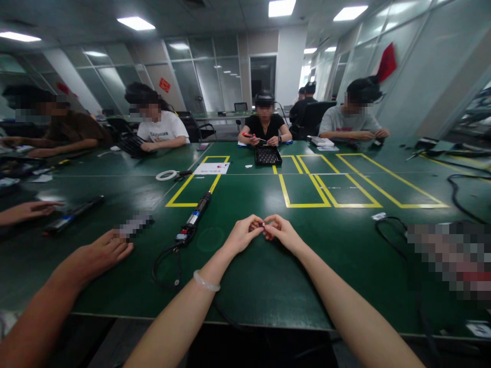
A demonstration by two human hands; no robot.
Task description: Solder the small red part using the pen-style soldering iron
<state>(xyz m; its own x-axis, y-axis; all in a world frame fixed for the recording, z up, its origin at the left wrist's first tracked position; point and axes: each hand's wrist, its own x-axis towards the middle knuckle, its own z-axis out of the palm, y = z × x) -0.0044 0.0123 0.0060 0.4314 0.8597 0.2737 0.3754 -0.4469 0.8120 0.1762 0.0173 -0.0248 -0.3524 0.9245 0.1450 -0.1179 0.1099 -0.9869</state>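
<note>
Over the green table (245, 294), my left hand (242, 235) and my right hand (284, 233) meet with fingertips nearly touching. Both are closed in a pinch around a small dark piece (262, 225), mostly hidden by the fingers and too small to name. A pale bracelet (206, 281) circles my left wrist. To the left of my hands lies an electric screwdriver (194, 217), black with white and blue parts, its looped black cord (154, 268) trailing toward me.
Yellow tape outlines (307, 205) mark the table beyond my hands. A black tray (267, 156) stands before a person opposite. Close on my left rests another person's hand (103, 253), by another screwdriver-like tool (72, 217). Black cables (393, 230) lie right; a white cable coil (166, 175) lies far left.
</note>
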